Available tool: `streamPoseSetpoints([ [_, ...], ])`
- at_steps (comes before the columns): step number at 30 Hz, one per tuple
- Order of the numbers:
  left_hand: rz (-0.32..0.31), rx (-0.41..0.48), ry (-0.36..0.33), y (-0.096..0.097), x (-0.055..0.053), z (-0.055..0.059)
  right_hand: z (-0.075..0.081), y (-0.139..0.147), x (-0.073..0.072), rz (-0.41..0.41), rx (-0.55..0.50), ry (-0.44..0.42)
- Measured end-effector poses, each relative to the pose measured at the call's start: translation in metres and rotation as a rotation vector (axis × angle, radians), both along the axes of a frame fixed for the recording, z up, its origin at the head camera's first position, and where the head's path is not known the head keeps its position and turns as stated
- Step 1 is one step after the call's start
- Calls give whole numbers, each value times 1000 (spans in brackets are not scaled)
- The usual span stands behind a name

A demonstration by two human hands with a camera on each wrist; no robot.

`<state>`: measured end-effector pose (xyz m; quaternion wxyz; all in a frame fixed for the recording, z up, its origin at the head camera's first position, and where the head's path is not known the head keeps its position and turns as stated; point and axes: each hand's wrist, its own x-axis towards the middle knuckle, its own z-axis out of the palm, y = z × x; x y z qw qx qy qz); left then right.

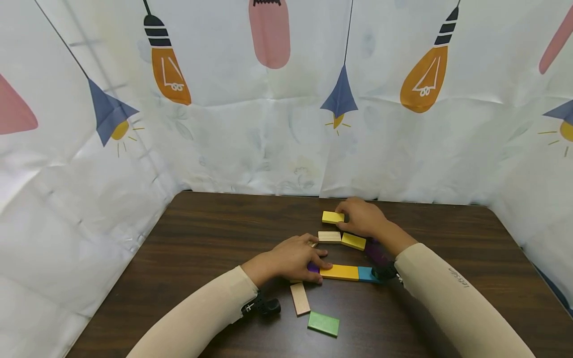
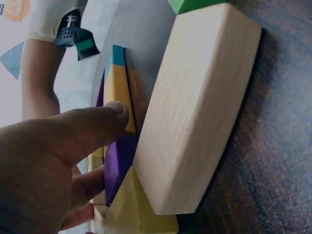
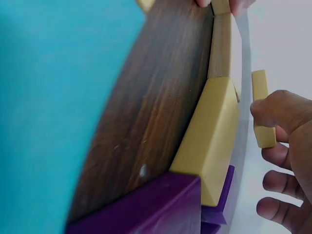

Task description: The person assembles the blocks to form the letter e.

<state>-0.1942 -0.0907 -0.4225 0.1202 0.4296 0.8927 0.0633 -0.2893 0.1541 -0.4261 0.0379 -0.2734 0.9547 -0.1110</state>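
My right hand (image 1: 363,218) pinches a yellow block (image 1: 332,217) between thumb and fingers, above and behind a curved row of blocks. In the right wrist view that yellow block (image 3: 263,112) is clear of the row below it. My left hand (image 1: 295,258) rests at the row's left end, fingers spread. Its thumb lies by an orange-yellow block (image 2: 117,90) and a purple block (image 2: 121,158) in the left wrist view. The row's back holds a plain wooden block (image 1: 329,237), another yellow block (image 1: 353,241) and a dark purple block (image 1: 376,252). My left hand hides the row's left end.
A blue block (image 1: 367,274) continues the front line beside my right wrist. Nearer me lie a plain wooden block (image 1: 300,299) and a green block (image 1: 323,323) on the dark brown table (image 1: 215,238). A patterned curtain (image 1: 268,139) hangs behind the table.
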Motion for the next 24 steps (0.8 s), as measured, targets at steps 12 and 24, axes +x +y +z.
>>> streamPoseSetpoints([
  [12,13,-22,-1,2,-2,-1,8,22,26,10,-32,46],
  [24,18,-12,-6,0,0,0,8,42,56,44,-60,131],
])
